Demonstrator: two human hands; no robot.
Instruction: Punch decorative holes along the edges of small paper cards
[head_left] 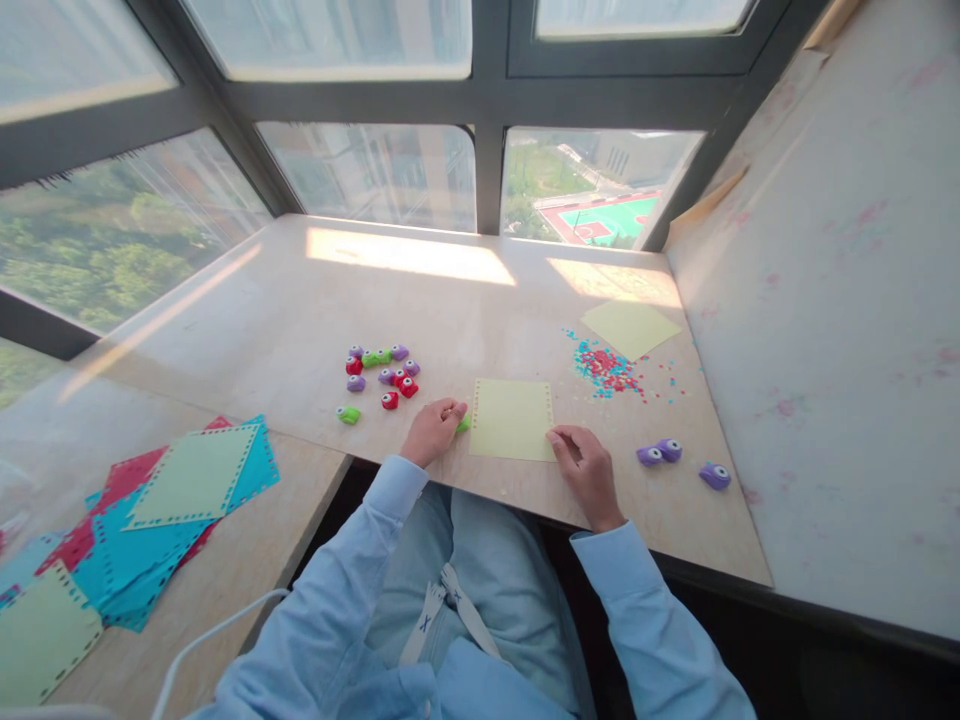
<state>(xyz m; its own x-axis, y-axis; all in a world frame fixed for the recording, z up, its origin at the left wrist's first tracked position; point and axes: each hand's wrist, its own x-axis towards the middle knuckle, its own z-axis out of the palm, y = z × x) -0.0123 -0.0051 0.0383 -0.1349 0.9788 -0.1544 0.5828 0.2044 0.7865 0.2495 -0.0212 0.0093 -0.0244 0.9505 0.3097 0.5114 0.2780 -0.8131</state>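
A pale yellow paper square (512, 419) with punched holes along its edges lies on the stone sill in front of me. My left hand (433, 430) is closed around a small green paper punch (464, 423) at the sheet's left edge. On the lower right corner of the sheet rests my right hand (585, 470), its fingers curled and pressing the paper down.
A cluster of small red, purple and green punches (381, 372) sits left of the sheet. Three purple punches (660, 452) lie to the right. Confetti (606, 368) and a second yellow sheet (630, 327) are beyond. Punched coloured sheets (150, 510) are piled at left.
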